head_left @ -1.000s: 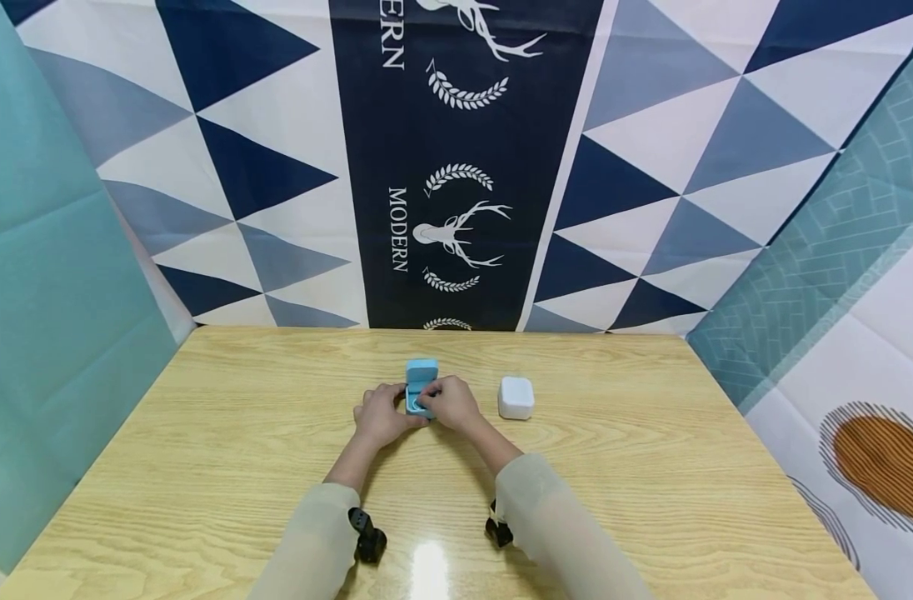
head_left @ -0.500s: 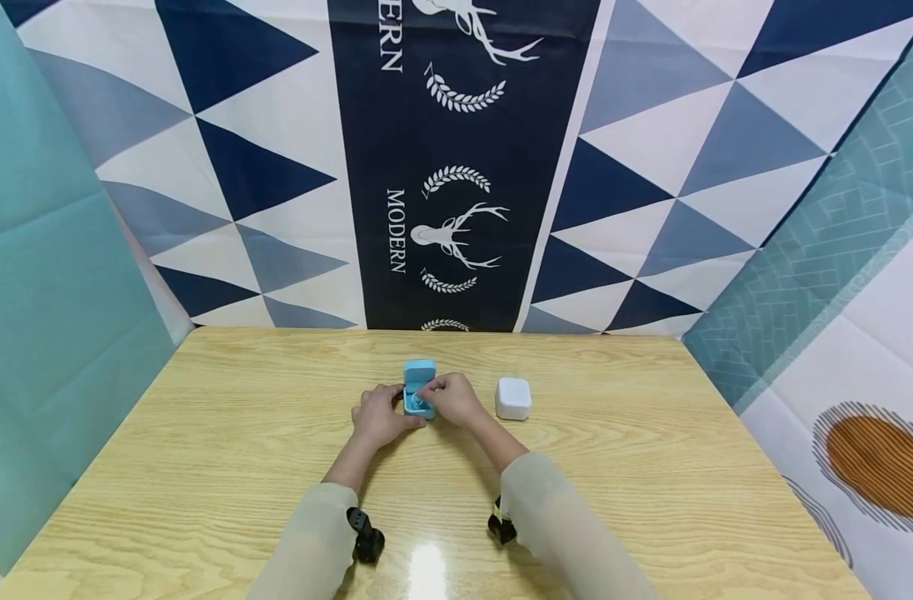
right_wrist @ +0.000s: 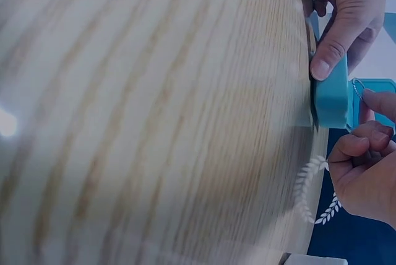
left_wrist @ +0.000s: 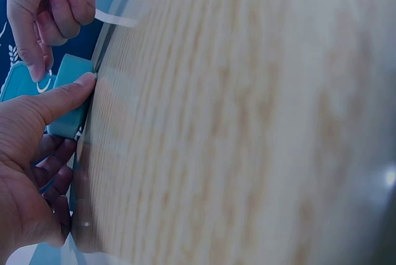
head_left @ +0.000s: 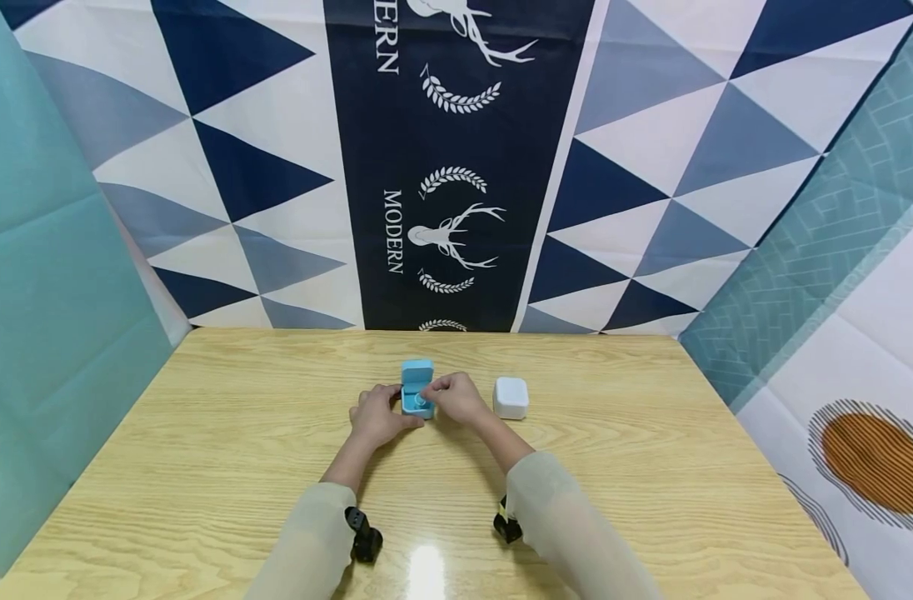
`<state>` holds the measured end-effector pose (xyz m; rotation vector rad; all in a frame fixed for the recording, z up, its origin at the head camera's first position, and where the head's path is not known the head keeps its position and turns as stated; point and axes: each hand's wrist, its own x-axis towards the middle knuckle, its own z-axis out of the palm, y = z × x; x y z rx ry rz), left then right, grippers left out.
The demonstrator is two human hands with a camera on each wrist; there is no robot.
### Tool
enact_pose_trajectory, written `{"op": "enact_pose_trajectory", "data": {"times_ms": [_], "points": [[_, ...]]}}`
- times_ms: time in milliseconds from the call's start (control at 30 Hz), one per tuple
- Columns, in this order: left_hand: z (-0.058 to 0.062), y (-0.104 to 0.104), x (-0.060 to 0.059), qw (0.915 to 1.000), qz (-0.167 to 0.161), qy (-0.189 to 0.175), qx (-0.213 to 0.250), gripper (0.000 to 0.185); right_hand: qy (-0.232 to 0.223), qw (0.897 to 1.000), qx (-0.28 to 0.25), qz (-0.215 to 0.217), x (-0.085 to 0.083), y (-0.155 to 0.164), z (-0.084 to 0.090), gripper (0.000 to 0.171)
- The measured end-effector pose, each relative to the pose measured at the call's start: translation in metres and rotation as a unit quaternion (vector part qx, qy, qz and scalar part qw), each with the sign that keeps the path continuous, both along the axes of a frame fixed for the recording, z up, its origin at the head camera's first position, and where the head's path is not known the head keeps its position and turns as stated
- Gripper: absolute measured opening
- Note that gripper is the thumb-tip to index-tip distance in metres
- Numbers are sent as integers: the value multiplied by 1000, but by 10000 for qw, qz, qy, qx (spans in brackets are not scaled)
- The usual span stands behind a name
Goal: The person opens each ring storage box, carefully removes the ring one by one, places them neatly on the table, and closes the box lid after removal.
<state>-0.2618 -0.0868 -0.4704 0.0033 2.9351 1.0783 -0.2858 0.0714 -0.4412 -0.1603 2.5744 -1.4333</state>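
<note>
A small turquoise ring box (head_left: 417, 372) stands on the wooden table with its lid up, hinge side away from me. My left hand (head_left: 374, 418) grips the box from the left, thumb along the front face, as the thumb (left_wrist: 69, 95) in the left wrist view shows. My right hand (head_left: 458, 397) reaches in from the right and pinches a thin, pale ring (left_wrist: 43, 90) between thumb and index finger. The ring is just above the box's opening, and its band also shows in the right wrist view beside the box base (right_wrist: 332, 99). The other right fingers are curled in.
A white rounded cube-shaped box (head_left: 511, 398) sits right of my right hand. Behind the table (head_left: 614, 467) hangs a patterned cloth (head_left: 276, 167) close to the far edge. Black wrist cameras (head_left: 365, 537) hang beside both beige sleeves.
The ring in my right fingers shows more plainly over the box's opening than a second ago. My left hand keeps its grip on the box. The head view has shifted slightly.
</note>
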Motion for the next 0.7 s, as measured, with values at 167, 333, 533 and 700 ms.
{"op": "enact_pose_trajectory", "data": {"times_ms": [167, 333, 533, 700], "points": [[2, 0, 1, 10000, 0, 1, 59, 74, -37, 10000, -2, 92, 1, 3, 1, 17], [2, 1, 2, 10000, -11, -24, 87, 73, -140, 9998, 32, 141, 3, 6, 5, 19], [2, 1, 2, 9999, -11, 24, 165, 72, -327, 9993, 68, 192, 4, 9, 6, 19], [3, 2, 3, 9999, -6, 14, 171, 71, -359, 9989, 130, 274, 7, 11, 8, 20]]}}
